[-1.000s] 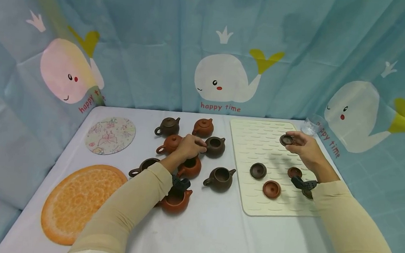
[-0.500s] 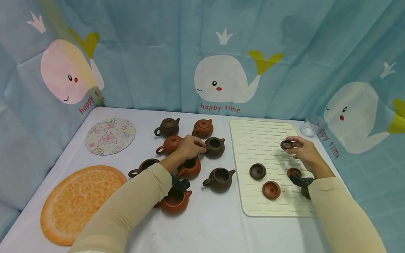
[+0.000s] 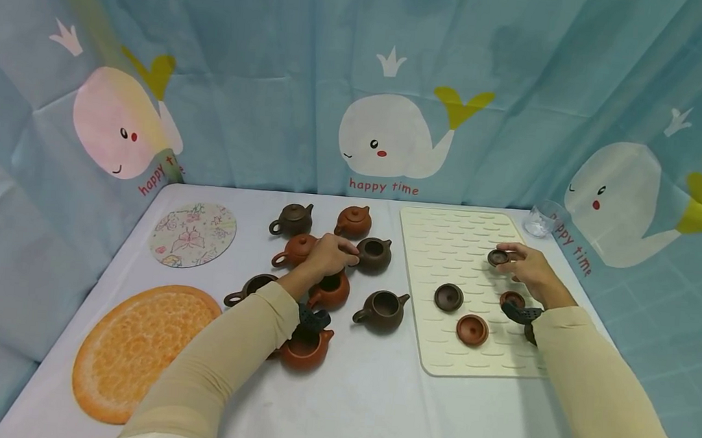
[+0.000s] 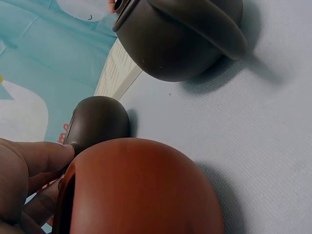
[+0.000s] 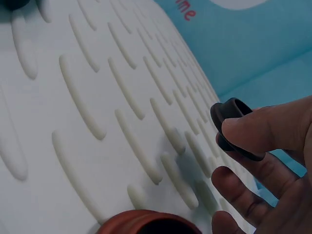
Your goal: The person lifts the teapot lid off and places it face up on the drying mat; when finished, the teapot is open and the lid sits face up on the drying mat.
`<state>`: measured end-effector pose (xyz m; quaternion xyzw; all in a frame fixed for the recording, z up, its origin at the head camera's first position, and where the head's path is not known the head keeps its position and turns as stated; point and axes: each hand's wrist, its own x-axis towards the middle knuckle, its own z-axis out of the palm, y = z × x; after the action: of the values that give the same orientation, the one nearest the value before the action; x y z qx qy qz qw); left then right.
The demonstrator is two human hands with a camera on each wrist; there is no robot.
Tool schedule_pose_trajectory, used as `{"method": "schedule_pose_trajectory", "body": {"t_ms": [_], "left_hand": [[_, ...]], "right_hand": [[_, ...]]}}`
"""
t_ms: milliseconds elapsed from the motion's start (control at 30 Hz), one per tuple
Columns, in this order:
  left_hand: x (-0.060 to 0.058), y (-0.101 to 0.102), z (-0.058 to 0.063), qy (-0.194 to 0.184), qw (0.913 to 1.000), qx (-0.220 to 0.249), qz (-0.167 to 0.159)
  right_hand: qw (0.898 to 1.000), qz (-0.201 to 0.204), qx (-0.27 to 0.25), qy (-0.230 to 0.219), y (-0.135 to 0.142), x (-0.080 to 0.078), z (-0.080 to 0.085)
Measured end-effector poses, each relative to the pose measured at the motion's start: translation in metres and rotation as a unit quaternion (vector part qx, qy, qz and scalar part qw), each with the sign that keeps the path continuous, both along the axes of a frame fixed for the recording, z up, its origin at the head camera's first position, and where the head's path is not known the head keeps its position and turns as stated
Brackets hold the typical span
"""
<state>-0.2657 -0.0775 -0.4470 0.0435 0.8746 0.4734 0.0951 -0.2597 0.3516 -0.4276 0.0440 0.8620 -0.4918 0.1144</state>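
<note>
Lid (image 3: 498, 257): dark brown, round, clay, pinched between thumb and fingers of the right hand (image 3: 527, 264), over the cream ridged mat (image 3: 443, 233).
Right wrist view: gives what the head view cannot, the thumb pressing the lid's flange, its raised rim side-on, and space between lid and mat.
Left hand (image 3: 328, 255): pinches a lidless dark brown clay teapot (image 3: 374, 267) at its handle side.
Left wrist view: adds the fingertip touching that teapot, behind a rounded reddish-brown clay teapot (image 4: 141, 190) in the foreground.
Head view alone: one floral disc (image 3: 193, 235), one golden biscuit-patterned disc (image 3: 142, 354), one clear cup (image 3: 539, 221).
Teapots: eight visible, four dark, four reddish; three lidded, five lidless.
Mat: four more lids, two dark brown lids (image 3: 448, 297), two reddish-brown lids (image 3: 472, 330).
</note>
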Motion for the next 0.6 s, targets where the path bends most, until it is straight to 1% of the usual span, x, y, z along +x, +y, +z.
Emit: {"method": "schedule_pose_trajectory", "body": {"t_ms": [100,333,500,600], "left_hand": [[0.000,0.000,0.000,-0.002,1.0000,0.001,-0.001],[0.000,0.000,0.000,-0.002,1.0000,-0.003,0.000],[0.002,0.000,0.002,-0.002,1.0000,0.002,-0.001],[0.002,0.000,0.003,0.002,1.0000,0.003,-0.002]], "right_hand": [[1.000,0.002,0.007,0.004,0.003,-0.001,-0.004],[0.999,0.009,0.043,0.005,0.009,-0.002,-0.013],[0.998,0.019,0.051,0.006,0.009,-0.001,-0.016],[0.998,0.015,0.052,0.007,0.009,-0.002,-0.018]]}}
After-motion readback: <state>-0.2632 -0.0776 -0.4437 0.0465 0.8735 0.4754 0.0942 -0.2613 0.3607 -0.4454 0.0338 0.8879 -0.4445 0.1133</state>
